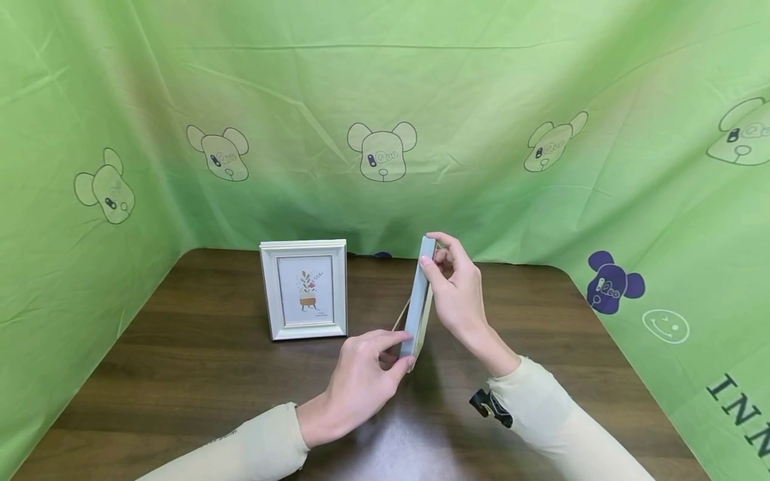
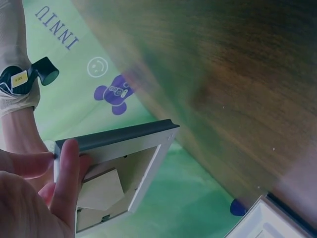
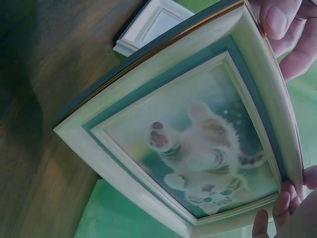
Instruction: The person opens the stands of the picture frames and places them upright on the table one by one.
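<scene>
Both hands hold a picture frame (image 1: 418, 297) edge-on above the table, tilted. My left hand (image 1: 361, 377) pinches its lower near end between thumb and fingers. At the upper end, my right hand (image 1: 460, 294) grips the edge with thumb and curled fingers. The right wrist view shows the held frame's front (image 3: 163, 124), pale with a blue-green inner band around a kitten picture (image 3: 203, 153). Its back faces the left wrist camera, where a light stand flap (image 2: 101, 191) sticks out. A second white frame (image 1: 303, 331) with a potted-plant picture stands upright to the left.
The dark wooden table (image 1: 198, 374) lies under the hands. Green cloth (image 1: 289, 80) printed with bear heads hangs at the back and both sides. A black device (image 1: 490, 407) is strapped by the right cuff.
</scene>
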Demonstrator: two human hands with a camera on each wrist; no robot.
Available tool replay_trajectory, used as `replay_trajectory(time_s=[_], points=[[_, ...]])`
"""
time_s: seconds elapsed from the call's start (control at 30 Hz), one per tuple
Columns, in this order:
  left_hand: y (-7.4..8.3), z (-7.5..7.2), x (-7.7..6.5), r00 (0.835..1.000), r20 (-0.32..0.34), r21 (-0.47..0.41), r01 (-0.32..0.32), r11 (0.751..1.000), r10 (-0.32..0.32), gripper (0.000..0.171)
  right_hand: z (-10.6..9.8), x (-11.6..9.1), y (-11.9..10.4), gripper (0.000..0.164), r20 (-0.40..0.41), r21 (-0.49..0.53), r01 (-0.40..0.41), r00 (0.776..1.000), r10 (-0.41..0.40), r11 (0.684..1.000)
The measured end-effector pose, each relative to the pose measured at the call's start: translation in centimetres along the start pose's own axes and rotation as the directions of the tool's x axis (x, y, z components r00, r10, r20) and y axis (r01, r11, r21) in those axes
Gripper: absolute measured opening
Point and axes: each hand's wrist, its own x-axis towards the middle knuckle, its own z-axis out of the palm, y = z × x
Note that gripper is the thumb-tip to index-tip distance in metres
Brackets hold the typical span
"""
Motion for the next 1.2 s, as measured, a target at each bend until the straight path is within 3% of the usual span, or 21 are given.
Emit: replay_trajectory(time_s=[0.63,0.83,1.0,1.2], points=[[0.3,-0.8,0.1,0.998,0.011,-0.001,-0.067,0.998,0.067,0.016,-0.2,0.1,-0.1,0.033,0.002,0.034,-0.023,1.0,0.023,0.999],[0.3,-1.2,0.3,0.997,0.005,0.053,-0.073,0.996,0.072,0.01,-0.2,0.1,0.1,0.033,0.003,0.046,-0.031,1.0,0.031,0.998],[0.4,-1.8,1.0,1.0,-0.002,0.058,-0.022,0.998,0.023,0.017,-0.2,0.2,0.2,0.033,0.002,0.051,-0.03,1.0,0.03,0.998],[0.3,-3.1,2.4,0.991,-0.031,0.013,0.129,0.992,-0.128,0.016,-0.3,0.2,-0.1,0.033,0.015,0.055,-0.039,0.999,0.039,0.998]])
